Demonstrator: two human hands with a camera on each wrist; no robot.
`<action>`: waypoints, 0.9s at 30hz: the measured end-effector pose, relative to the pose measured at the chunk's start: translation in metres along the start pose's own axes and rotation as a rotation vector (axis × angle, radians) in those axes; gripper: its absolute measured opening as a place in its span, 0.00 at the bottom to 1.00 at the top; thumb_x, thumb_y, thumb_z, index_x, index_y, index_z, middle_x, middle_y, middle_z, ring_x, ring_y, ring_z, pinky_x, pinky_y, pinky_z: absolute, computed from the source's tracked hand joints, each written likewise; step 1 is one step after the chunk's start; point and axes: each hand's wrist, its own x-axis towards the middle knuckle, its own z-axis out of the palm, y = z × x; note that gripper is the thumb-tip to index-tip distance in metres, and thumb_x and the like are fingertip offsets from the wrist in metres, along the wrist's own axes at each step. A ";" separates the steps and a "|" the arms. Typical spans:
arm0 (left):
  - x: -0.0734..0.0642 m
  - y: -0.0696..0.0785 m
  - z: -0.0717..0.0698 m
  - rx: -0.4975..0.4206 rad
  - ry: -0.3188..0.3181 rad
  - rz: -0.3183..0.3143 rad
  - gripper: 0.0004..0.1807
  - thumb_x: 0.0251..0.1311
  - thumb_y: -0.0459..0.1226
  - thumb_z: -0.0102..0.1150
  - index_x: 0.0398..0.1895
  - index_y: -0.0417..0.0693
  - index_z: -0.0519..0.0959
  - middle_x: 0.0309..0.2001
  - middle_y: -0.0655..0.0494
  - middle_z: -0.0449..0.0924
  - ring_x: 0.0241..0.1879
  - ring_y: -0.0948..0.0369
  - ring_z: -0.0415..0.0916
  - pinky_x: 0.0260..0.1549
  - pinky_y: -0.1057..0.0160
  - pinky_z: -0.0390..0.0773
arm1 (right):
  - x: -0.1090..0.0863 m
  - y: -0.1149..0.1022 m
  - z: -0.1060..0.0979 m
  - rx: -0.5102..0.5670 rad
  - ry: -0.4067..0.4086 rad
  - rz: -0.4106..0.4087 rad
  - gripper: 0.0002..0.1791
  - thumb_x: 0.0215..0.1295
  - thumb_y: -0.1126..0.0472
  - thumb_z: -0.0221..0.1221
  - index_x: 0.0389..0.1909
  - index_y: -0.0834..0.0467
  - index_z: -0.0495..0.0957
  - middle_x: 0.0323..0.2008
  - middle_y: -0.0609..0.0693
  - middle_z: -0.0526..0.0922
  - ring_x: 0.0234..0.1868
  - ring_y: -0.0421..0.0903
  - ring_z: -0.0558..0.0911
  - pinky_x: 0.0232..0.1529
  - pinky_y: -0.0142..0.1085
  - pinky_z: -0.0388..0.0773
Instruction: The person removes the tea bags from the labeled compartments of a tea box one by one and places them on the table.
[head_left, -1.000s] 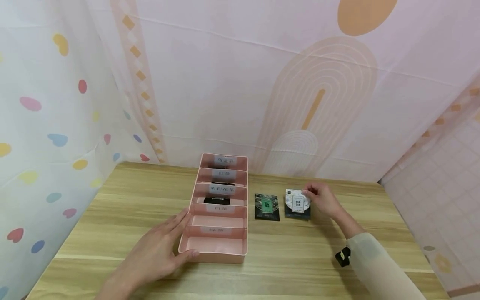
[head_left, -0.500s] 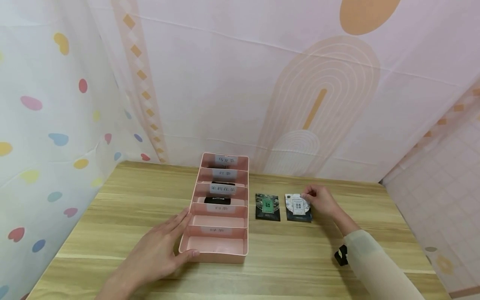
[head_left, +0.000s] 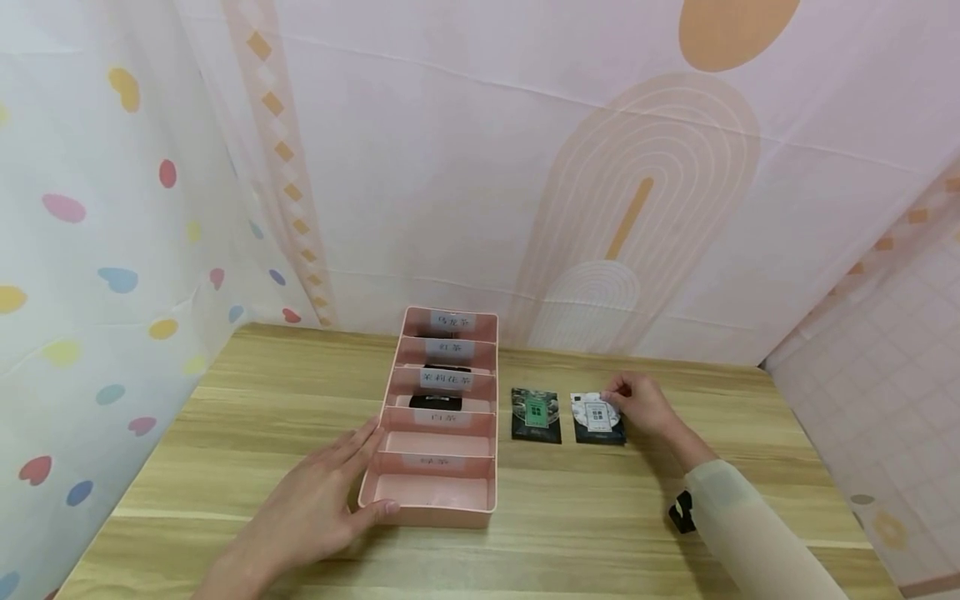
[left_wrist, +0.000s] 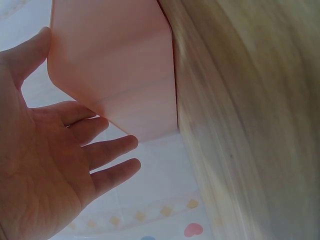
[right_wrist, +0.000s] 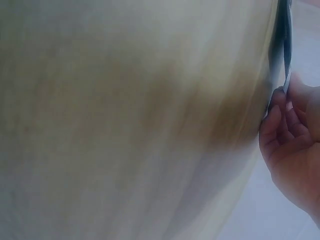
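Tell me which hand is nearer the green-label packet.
Right. The right hand grips the white-label packet just beside the green-label packet; the left hand rests against the pink organizer, farther off.

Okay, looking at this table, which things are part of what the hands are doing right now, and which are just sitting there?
In use:
- white-labelled tea packet, pinched at its edge by the right hand
- pink divided organizer, steadied by the left hand

Lying about:
- green-labelled tea packet, flat beside the organizer
- two dark packets already in the organizer's middle compartments
- patterned backdrop sheets

left hand (head_left: pixel 318 500) on pink organizer (head_left: pixel 438 417) | right hand (head_left: pixel 637 404) pinching white packet (head_left: pixel 597 415)
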 end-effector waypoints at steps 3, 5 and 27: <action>0.000 0.001 0.001 -0.009 -0.006 -0.005 0.50 0.62 0.60 0.68 0.77 0.37 0.67 0.76 0.42 0.66 0.70 0.42 0.71 0.62 0.37 0.76 | -0.001 0.000 0.001 -0.016 -0.006 0.004 0.07 0.71 0.69 0.66 0.31 0.64 0.81 0.28 0.51 0.81 0.31 0.44 0.74 0.30 0.31 0.72; -0.001 0.001 0.002 -0.009 -0.005 -0.004 0.49 0.62 0.60 0.68 0.77 0.37 0.67 0.76 0.41 0.67 0.70 0.42 0.71 0.62 0.37 0.76 | -0.002 0.000 0.002 -0.029 -0.009 0.008 0.07 0.71 0.68 0.66 0.31 0.64 0.81 0.28 0.50 0.81 0.31 0.44 0.74 0.30 0.31 0.72; 0.001 0.001 0.001 0.005 0.000 0.006 0.50 0.62 0.60 0.68 0.77 0.36 0.67 0.76 0.41 0.67 0.70 0.43 0.72 0.63 0.39 0.76 | 0.000 -0.008 -0.009 -0.048 -0.040 0.037 0.06 0.74 0.66 0.63 0.35 0.64 0.82 0.31 0.52 0.83 0.34 0.46 0.79 0.34 0.35 0.77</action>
